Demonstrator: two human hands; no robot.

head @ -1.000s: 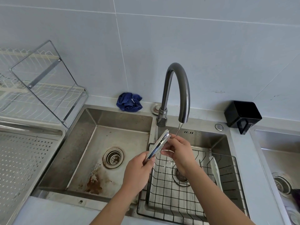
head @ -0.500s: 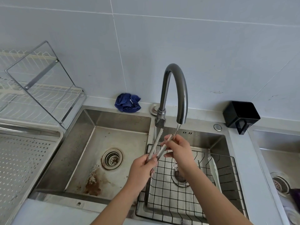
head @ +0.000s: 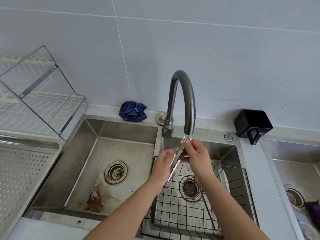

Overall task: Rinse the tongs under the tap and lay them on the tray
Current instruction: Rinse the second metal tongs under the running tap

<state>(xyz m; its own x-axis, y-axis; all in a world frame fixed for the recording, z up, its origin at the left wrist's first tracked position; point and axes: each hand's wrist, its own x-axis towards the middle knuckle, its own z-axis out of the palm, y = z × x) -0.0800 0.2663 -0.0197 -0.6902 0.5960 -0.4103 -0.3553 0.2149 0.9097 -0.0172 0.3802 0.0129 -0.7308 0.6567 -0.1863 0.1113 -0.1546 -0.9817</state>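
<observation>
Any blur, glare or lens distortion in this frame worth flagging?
Head view: even daylight, no harsh shadows; wide-angle bowing of the wall tile lines; the tongs are smeared by running water and motion between the left hand and right hand; sinks stay sharp.

light: bright, even daylight | shadows: soft | edges: wide-angle bending | blur: slight at running water

The slim shiny metal tongs [head: 176, 161] blur under running water, and their middle is covered by the left hand [head: 162, 168] and right hand [head: 196, 157], so how far they gape cannot be told. The perforated steel tray [head: 26, 170] is cut off at the left edge. A dark purple object [head: 313, 211] in the far right basin runs off the frame, unidentifiable.
</observation>
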